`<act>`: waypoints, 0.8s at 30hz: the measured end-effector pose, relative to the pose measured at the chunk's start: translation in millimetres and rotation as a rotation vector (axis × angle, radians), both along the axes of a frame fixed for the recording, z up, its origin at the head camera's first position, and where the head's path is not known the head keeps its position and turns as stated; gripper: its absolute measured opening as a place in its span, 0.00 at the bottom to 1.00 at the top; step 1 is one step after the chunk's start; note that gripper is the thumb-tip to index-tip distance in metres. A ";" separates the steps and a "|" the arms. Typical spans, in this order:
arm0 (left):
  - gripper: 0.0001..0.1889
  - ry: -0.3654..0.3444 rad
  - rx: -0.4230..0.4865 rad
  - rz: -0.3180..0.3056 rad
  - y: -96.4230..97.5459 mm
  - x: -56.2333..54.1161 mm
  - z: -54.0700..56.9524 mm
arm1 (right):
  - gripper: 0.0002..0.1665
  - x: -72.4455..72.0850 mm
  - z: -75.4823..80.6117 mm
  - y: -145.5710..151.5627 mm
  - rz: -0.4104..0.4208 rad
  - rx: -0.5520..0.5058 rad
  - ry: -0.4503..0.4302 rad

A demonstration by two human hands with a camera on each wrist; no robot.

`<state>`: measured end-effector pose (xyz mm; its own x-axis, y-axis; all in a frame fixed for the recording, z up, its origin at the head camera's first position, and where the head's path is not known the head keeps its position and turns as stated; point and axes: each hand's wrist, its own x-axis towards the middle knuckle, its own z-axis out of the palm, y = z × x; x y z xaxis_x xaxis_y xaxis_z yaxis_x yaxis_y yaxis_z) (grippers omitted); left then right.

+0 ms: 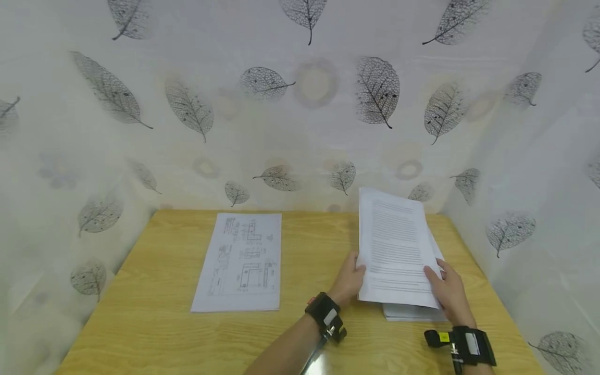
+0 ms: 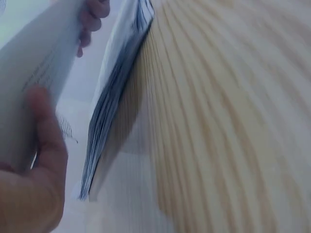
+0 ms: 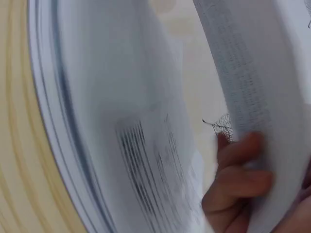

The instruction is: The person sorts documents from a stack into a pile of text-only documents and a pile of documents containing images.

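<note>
Both hands hold up a sheaf of printed paper (image 1: 398, 245) on the right side of the table. My left hand (image 1: 349, 278) grips its lower left edge, the thumb (image 2: 46, 126) lying on the printed face. On the opposite edge my right hand (image 1: 450, 291) pinches the sheaf, thumb in front; its curled fingers (image 3: 243, 179) show behind the paper in the right wrist view. Below the raised sheaf lies a thick stack of paper (image 1: 412, 312), mostly hidden in the head view. Lines of print show on the top sheet of that stack (image 3: 97, 82) in the right wrist view.
Left of centre on the wooden table (image 1: 154, 276) lies another paper stack (image 1: 234, 260) with technical drawings on its top sheet. A pale curtain (image 1: 300, 130) with leaf prints hangs behind the table and along both sides.
</note>
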<state>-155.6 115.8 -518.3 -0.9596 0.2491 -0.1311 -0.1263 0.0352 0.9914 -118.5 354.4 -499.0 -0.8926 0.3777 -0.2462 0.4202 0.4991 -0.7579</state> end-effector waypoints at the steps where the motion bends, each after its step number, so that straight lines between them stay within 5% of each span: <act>1: 0.10 -0.006 0.004 -0.011 -2.7 -0.2 -0.5 | 0.42 -0.2 -2.3 -2.2 -0.013 -0.014 0.023; 9: 0.13 0.122 -0.123 0.053 -28.3 2.5 6.9 | 0.34 -4.3 -9.4 -31.8 0.012 -0.006 0.183; 18: 0.17 0.172 -0.255 0.093 -64.8 -0.7 14.1 | 0.36 -7.1 0.7 -65.6 0.093 0.044 0.193; 24: 0.16 0.252 -0.451 0.139 -90.9 -5.8 15.0 | 0.32 -13.1 3.2 -92.8 0.128 0.105 0.183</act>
